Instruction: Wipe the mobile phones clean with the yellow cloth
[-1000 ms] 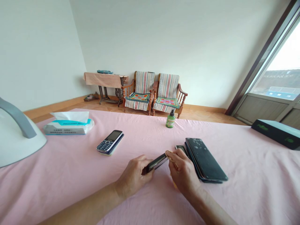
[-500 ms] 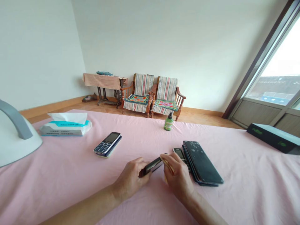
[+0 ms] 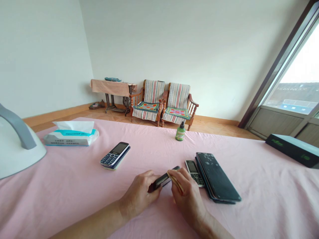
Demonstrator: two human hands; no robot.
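My left hand (image 3: 141, 191) grips one end of a dark mobile phone (image 3: 163, 180), thumb below and fingers above, and holds it tilted over the pink cloth. My right hand (image 3: 186, 194) is closed on a thin, tan folded cloth (image 3: 176, 182) and presses it against the phone's edge near the far end. Just right of that hand lies a silver-and-black keypad phone (image 3: 194, 173). Against it rests a stack of black phones (image 3: 216, 176). To the left, a dark blue keypad phone (image 3: 115, 154) lies on top of another flat item.
A pink tablecloth (image 3: 82, 192) covers the table. On it stand a tissue pack (image 3: 71, 136), a green pump bottle (image 3: 180, 132), a black box (image 3: 291, 150) at the right and a white object with a grey handle (image 3: 20, 149) at the left. Two chairs (image 3: 163, 103) stand beyond.
My right hand, with the tan cloth, has shifted slightly left along the phone's edge, uncovering more of the keypad phone beside it. The left hand keeps its hold; the view has tilted slightly.
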